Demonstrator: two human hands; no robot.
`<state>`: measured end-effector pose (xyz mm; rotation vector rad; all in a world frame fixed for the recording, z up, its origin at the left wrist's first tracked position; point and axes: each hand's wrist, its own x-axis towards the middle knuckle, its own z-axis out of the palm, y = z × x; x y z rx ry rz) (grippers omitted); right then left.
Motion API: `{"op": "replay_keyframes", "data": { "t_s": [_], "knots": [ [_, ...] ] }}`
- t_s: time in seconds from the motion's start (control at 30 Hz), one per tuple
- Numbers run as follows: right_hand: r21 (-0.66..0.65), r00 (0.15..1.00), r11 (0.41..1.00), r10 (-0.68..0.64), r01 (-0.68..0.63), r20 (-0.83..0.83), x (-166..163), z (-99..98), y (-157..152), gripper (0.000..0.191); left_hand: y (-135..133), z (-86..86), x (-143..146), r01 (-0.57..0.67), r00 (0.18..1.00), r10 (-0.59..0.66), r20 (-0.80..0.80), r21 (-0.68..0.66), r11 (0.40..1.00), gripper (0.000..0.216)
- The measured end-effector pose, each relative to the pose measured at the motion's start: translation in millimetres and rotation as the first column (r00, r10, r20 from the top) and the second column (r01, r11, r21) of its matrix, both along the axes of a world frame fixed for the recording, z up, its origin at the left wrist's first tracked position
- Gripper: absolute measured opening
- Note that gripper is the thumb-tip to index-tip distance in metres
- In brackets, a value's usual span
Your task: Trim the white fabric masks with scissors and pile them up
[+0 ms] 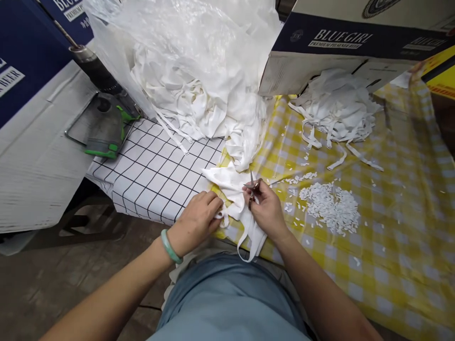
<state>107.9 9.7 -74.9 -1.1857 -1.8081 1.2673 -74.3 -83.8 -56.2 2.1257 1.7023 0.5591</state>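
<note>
Left hand [198, 215] pinching a strap [225, 219] of the white cloth [231, 182] at the table's [401, 222] near edge, right hand [267, 209] gripping scissors [253, 186], blades apart: any cut likely wants the strap taut, loose folds clear.

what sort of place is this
Probably a small makeshift workshop, perhaps at home: brown-handled metal scissors in the right hand, a heap of tiny white clippings, and white fabric pieces piled beside a large blue-and-white cardboard carton.

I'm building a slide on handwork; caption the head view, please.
Left hand pinching white fabric, right hand holding open scissors, beside a pile of white snippets.
</note>
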Motion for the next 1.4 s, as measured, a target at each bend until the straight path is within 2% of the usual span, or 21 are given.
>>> {"op": "replay_keyframes", "data": {
  "t_s": [0.07, 0.1, 0.17, 0.23, 0.27, 0.33, 0.4, 0.43, 0.5, 0.57, 0.67, 0.73, 0.8, 0.87, 0.93, 0.97, 1.07, 1.17, 1.23, 1.3, 1.4],
  "knots": [
    [0.115, 0.999, 0.992, -0.046, 0.043, 0.028, 3, 8.0, -5, 0.015, 5, -0.6, 7, 0.007, 1.000, -0.007, -0.001, -0.022, 1.000, 0.012],
    [0.187, 0.999, 0.982, -0.018, 0.010, 0.041, 4, 11.9, -9, 0.019, 6, 1.1, 6, 0.006, 1.000, -0.006, 0.024, -0.003, 1.000, 0.014],
    [0.302, 0.988, 0.942, 0.126, -0.146, 0.085, 6, 16.2, -17, 0.025, 7, 6.6, -4, 0.004, 0.996, -0.008, 0.094, 0.034, 0.999, 0.014],
    [0.340, 0.959, 0.898, 0.243, -0.280, 0.149, 6, 14.2, -23, 0.024, 4, 12.1, -23, -0.022, 0.991, 0.019, 0.134, 0.025, 0.999, 0.012],
    [0.328, 0.953, 0.898, 0.248, -0.293, 0.174, 5, 11.4, -25, 0.023, 1, 14.3, -34, -0.044, 0.992, 0.043, 0.117, 0.002, 0.999, 0.012],
    [0.272, 0.966, 0.936, 0.176, -0.223, 0.187, 4, 5.2, -23, 0.019, -6, 17.4, -57, -0.096, 0.995, 0.096, 0.003, -0.018, 0.995, 0.015],
    [0.199, 0.981, 0.971, 0.100, -0.133, 0.167, 3, 1.1, -19, 0.014, -12, 19.8, -72, -0.153, 0.978, 0.159, -0.138, 0.047, 0.987, 0.023],
    [0.167, 0.985, 0.980, 0.079, -0.106, 0.156, 2, 0.3, -17, 0.011, -14, 20.8, -73, -0.187, 0.964, 0.204, -0.174, 0.105, 0.977, 0.028],
    [0.127, 0.988, 0.988, 0.073, -0.091, 0.138, 1, 0.3, -13, 0.007, -13, 21.4, -65, -0.243, 0.951, 0.275, -0.141, 0.208, 0.947, 0.034],
    [0.090, 0.990, 0.992, 0.076, -0.087, 0.121, -1, 1.3, -11, 0.005, -7, 18.1, -45, -0.218, 0.973, 0.230, -0.034, 0.209, 0.953, 0.032],
    [0.003, 0.996, 0.999, 0.047, -0.047, 0.072, -2, 3.2, -8, 0.010, 7, 8.7, -20, -0.081, 0.993, 0.073, 0.087, 0.090, 0.993, 0.018],
    [-0.055, 0.999, 0.998, 0.024, -0.022, 0.045, -1, 6.0, -6, 0.014, 13, 7.0, -16, -0.048, 0.993, 0.044, 0.112, 0.040, 0.998, 0.019],
    [-0.048, 0.999, 0.999, -0.003, 0.005, 0.035, 0, 11.2, -4, 0.014, 16, 13.9, -19, -0.052, 0.977, 0.061, 0.204, -0.051, 0.997, 0.020],
    [0.031, 1.000, 0.999, 0.016, -0.016, 0.019, -1, 18.8, -4, 0.017, 15, 27.7, -23, -0.018, 0.910, 0.121, 0.396, -0.253, 0.967, 0.024],
    [0.109, 0.992, 0.986, 0.127, -0.125, -0.009, -2, 27.5, -7, 0.026, 15, 43.3, -25, 0.085, 0.785, 0.220, 0.579, -0.453, 0.888, 0.031],
    [0.113, 0.980, 0.974, 0.199, -0.195, -0.023, -3, 31.8, -8, 0.028, 15, 50.2, -25, 0.136, 0.724, 0.260, 0.639, -0.502, 0.854, 0.033],
    [-0.054, 0.941, 0.946, 0.311, -0.320, -0.129, -5, 43.0, -7, 0.015, 17, 65.7, -25, 0.206, 0.605, 0.323, 0.728, -0.535, 0.819, 0.032],
    [-0.254, 0.910, 0.902, 0.261, -0.348, -0.321, -3, 52.3, 7, 0.018, 19, 77.3, -26, 0.239, 0.621, 0.307, 0.721, -0.547, 0.802, 0.030],
    [-0.328, 0.890, 0.882, 0.187, -0.338, -0.415, -5, 57.1, 17, 0.022, 21, 84.3, -25, 0.280, 0.652, 0.236, 0.721, -0.517, 0.809, 0.029],
    [-0.400, 0.876, 0.854, 0.122, -0.333, -0.467, -11, 58.8, 22, 0.026, 23, 89.0, -21, 0.272, 0.670, 0.128, 0.731, -0.402, 0.874, 0.025],
    [-0.493, 0.838, 0.785, 0.061, -0.376, -0.542, -28, 53.9, 15, 0.036, 28, 87.0, -7, 0.111, 0.698, 0.015, 0.716, -0.128, 0.986, 0.016]
  ]
}}
